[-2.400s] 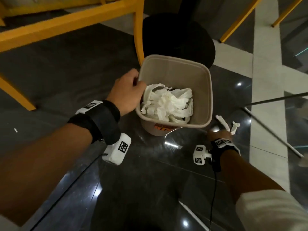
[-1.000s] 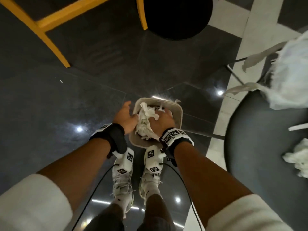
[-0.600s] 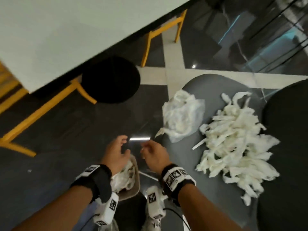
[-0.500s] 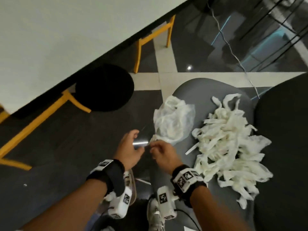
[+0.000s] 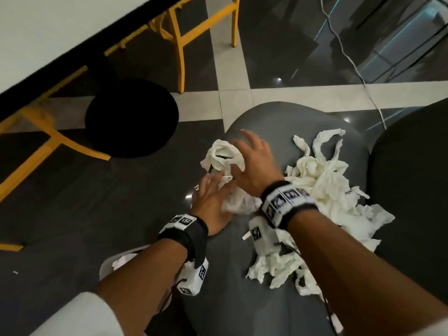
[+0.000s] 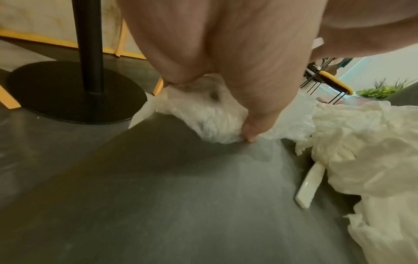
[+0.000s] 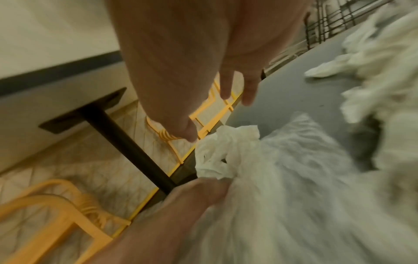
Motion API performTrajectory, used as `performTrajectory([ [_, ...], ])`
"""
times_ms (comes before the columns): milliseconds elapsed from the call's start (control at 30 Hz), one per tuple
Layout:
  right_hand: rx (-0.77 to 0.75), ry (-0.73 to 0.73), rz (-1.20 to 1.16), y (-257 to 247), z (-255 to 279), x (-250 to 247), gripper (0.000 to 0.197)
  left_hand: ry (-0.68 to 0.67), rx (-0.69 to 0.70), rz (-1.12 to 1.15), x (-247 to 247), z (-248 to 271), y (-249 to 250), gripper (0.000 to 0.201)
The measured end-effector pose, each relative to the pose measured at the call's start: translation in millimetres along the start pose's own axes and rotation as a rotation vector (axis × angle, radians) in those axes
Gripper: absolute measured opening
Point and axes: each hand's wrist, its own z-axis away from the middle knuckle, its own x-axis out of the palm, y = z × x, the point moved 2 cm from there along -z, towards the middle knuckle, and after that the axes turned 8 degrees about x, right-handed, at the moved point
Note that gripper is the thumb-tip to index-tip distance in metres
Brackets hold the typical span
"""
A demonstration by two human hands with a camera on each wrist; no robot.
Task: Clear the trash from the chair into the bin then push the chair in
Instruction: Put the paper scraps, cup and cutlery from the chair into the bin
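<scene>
Hands meet mid-frame on the grey chair seat (image 5: 286,122). Left hand (image 5: 211,200) pinches a crumpled white plastic bag (image 5: 224,155); right hand (image 5: 254,166) lies across it, fingers spread wide. Shredded white paper (image 5: 327,187) lies to the right.

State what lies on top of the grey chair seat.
On the chair seat lie a crumpled white bag, gathered by both hands, and a heap of paper strips. Anything beneath the heap is hidden.

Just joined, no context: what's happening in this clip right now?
A person is clearing paper trash off a grey chair seat. Both hands are on a crumpled white wad at the seat's left edge: the left hand grips its near end, the right hand lies over the top. A big pile of tissue strips remains on the seat. The bin, partly filled, sits on the floor.
</scene>
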Motion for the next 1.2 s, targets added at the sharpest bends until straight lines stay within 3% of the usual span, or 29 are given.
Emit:
performTrajectory([
  [100,0.088,-0.281,0.072,-1,-30,24,0.074,0.054,0.056,0.000,-2,5,1,0.078],
  [200,0.120,-0.314,0.100,-3,-28,34,0.045,0.187,0.065,0.066,-6,10,-2,0.083],
  [267,0.121,-0.362,0.064,-2,-16,37,0.036,0.347,0.087,0.203,-8,10,-7,0.089],
  [300,0.123,-0.395,0.039,-2,-9,37,0.034,0.362,0.082,0.245,-9,10,-10,0.098],
  [367,0.114,-0.438,-0.005,-1,1,33,0.028,0.243,0.048,0.230,-10,10,-15,0.123],
  [433,0.101,-0.487,-0.012,4,6,30,0.028,0.096,0.039,0.143,-15,11,-13,0.132],
  [500,0.104,-0.529,0.015,10,10,26,0.028,0.001,0.052,0.076,-23,12,-4,0.113],
  [600,0.121,-0.597,0.017,25,12,9,0.026,-0.057,0.044,-0.022,-33,4,8,0.035],
  [633,0.139,-0.602,-0.031,28,9,2,0.024,-0.059,0.030,-0.034,-36,4,8,0.020],
  [700,0.192,-0.437,-0.167,46,-6,-21,0.015,-0.046,0.007,-0.018,-40,-1,13,0.008],
  [767,0.272,-0.081,-0.186,75,-26,-48,0.011,-0.032,-0.043,0.028,-41,-4,15,0.006],
  [833,0.423,0.127,-0.069,108,-43,-70,0.033,-0.019,-0.063,0.080,-40,-7,14,0.008],
  [933,0.728,0.037,0.145,147,-57,-81,0.088,0.062,-0.070,0.144,-35,-9,5,0.011],
  [966,0.776,-0.003,0.165,154,-59,-80,0.098,0.105,-0.080,0.164,-36,-9,2,0.010],
  [1000,0.778,-0.023,0.174,157,-60,-75,0.096,0.150,-0.091,0.192,-35,-7,0,0.009],
  [1133,0.608,-0.030,0.215,147,-58,-79,0.033,0.216,-0.119,0.261,-38,5,-5,0.007],
  [1200,0.523,-0.006,0.247,130,-53,-91,0.023,0.225,-0.149,0.275,-38,14,-10,0.006],
])
